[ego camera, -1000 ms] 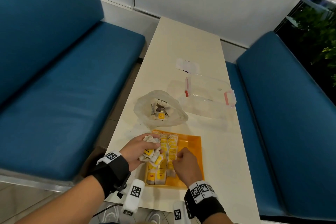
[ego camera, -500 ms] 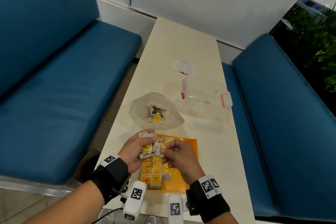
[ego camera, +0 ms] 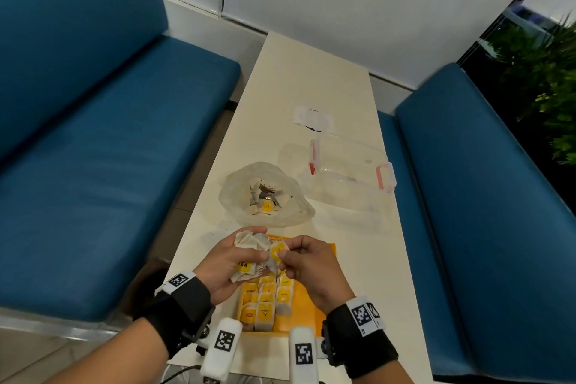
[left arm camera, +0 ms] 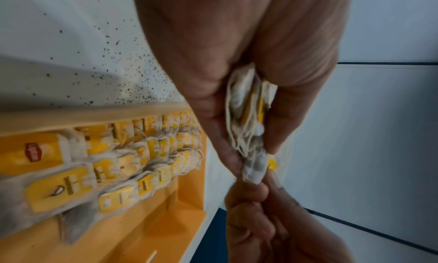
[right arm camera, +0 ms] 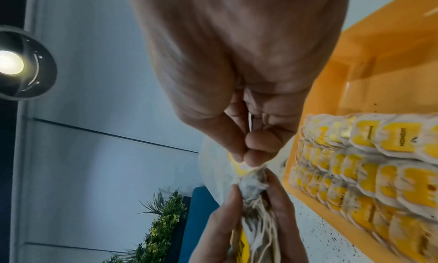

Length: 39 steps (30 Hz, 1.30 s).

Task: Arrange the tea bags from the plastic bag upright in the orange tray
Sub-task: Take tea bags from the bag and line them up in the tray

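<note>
Above the tray (ego camera: 324,315), my left hand (ego camera: 224,262) clutches a bunch (ego camera: 249,241); my right hand (ego camera: 308,262) pinches one bag (ego camera: 277,251). Tangled strings could drag out extras.

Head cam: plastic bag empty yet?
No, several tea bags lie inside the open plastic bag beyond the orange tray.

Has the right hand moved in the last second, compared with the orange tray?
Yes. The right hand has lifted off the rows in the orange plastic tray and gone left, meeting the left hand's bunch of paper tea bags.
</note>
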{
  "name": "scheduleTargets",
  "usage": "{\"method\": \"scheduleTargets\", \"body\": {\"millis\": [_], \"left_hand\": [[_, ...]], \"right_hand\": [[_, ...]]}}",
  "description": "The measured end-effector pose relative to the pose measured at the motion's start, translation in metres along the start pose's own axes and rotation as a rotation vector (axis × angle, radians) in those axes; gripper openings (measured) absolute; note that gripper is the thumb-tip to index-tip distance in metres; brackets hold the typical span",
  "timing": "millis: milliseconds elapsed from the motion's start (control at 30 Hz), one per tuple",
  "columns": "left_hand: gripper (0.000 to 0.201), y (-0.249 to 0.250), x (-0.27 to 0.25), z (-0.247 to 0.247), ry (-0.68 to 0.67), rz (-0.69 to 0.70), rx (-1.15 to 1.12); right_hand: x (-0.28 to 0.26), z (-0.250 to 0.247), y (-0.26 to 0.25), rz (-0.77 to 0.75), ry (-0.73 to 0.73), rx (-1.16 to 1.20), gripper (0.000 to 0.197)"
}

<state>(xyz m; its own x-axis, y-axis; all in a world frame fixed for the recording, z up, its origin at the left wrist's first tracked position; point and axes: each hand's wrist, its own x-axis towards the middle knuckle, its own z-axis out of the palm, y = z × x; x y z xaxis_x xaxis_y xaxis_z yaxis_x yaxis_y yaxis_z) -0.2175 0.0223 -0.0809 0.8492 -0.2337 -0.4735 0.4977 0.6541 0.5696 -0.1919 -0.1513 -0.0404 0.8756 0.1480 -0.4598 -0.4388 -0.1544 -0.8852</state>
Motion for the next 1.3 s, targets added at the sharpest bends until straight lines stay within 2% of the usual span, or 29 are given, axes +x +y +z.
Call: {"method": "scheduleTargets", "body": {"millis": [100, 233, 367, 467, 700, 933, 1167, 1300], "left_hand": [[0.055, 0.002, -0.001, -0.002, -0.003, 0.001, -0.01], [0.058, 0.002, 0.0, -0.01, 0.039, 0.005, -0.017], [0.06, 0.002, -0.001, -0.017, 0.061, 0.001, -0.03], [0.055, 0.003, -0.004, -0.018, 0.063, -0.001, -0.023], [0.052, -0.005, -0.007, -0.019, 0.058, -0.02, 0.067], [0.051, -0.013, -0.008, -0.016, 0.088, -0.016, 0.11], [0.051, -0.019, -0.008, -0.013, 0.107, -0.015, 0.143], [0.05, -0.019, -0.009, -0.012, 0.112, -0.012, 0.157]], "right_hand": [[0.0, -0.001, 0.0, -0.017, 0.009, 0.025, 0.007], [-0.002, -0.012, -0.01, -0.111, 0.012, 0.0, 0.009], [-0.002, -0.024, -0.011, -0.158, 0.035, -0.313, 0.009], [-0.001, -0.035, -0.001, -0.121, 0.06, -0.335, 0.009], [-0.006, -0.048, 0.045, 0.055, 0.009, -0.468, 0.004], [-0.009, -0.044, 0.079, 0.216, -0.104, -0.544, 0.018], [0.0, -0.036, 0.095, 0.244, -0.103, -0.506, 0.02], [0.004, -0.032, 0.099, 0.225, -0.067, -0.559, 0.021]]}}
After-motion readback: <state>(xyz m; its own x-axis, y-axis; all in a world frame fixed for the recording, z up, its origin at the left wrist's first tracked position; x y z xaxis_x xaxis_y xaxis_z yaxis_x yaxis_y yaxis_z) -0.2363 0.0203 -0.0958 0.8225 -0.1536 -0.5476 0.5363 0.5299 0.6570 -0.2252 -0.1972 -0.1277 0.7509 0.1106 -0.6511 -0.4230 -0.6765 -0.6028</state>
